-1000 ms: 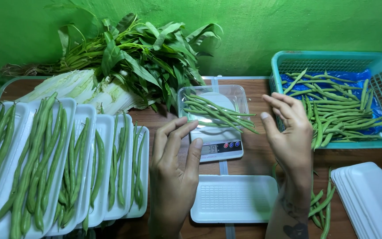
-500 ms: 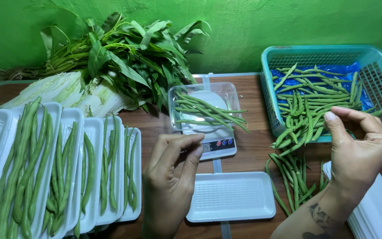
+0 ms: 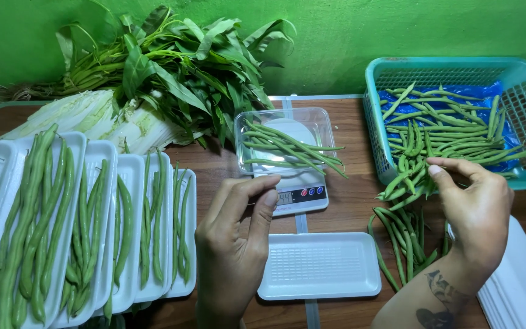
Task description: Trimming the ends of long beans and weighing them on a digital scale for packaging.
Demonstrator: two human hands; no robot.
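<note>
My left hand (image 3: 232,244) hovers in front of a small digital scale (image 3: 296,198), fingers loosely curled, holding nothing. On the scale sits a clear plastic container (image 3: 284,141) with several green beans (image 3: 287,149) lying across it. My right hand (image 3: 476,207) reaches toward a pile of green beans (image 3: 406,176) spilling out of a teal basket (image 3: 458,70) onto the table; its fingertips touch the beans, and I cannot tell whether it grips any. An empty white foam tray (image 3: 321,265) lies just in front of the scale.
A row of white foam trays (image 3: 123,231) filled with green beans lines the left. Leafy greens (image 3: 171,67) and a pale cabbage (image 3: 92,119) lie at the back left against a green wall. A stack of empty white trays (image 3: 518,286) sits at the lower right.
My right hand has moved away from the scale's container rightward to the bean pile by the basket. My left hand stays in front of the scale. The view has shifted a little.
</note>
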